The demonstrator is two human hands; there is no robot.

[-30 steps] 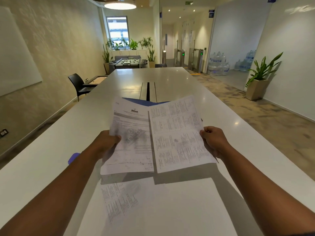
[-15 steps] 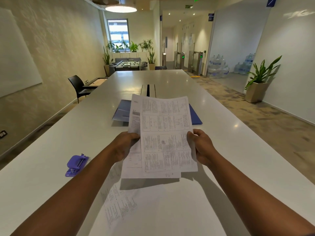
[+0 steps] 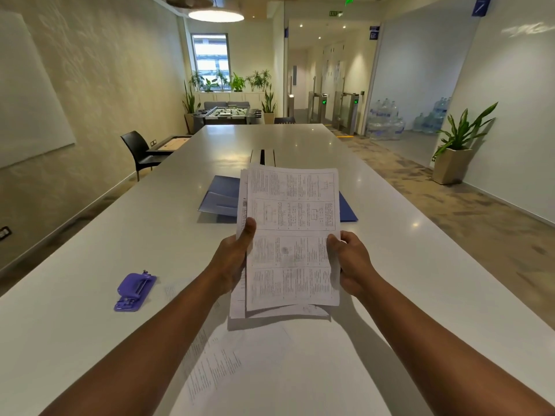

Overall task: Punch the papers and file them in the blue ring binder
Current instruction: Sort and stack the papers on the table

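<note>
Hands [image 3: 232, 259] [image 3: 350, 262], each grip clamped on thin printed papers [image 3: 291, 238] above glossy table [image 3: 120, 235].

Pretty nice office space, long white table [image 3: 420, 265] running down the middle, textured beige wall [image 3: 105, 70] on the left with a whiteboard [image 3: 27, 94] and black chair [image 3: 139, 150], foosball table [image 3: 226, 112] and plants under the far window [image 3: 210, 52], round ceiling lamp [image 3: 216, 15] lit, water jugs [image 3: 386, 121] and a potted plant [image 3: 456, 145] on the right.

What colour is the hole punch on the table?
Purple; the small plastic hole punch shows clearly in the head view.
</note>
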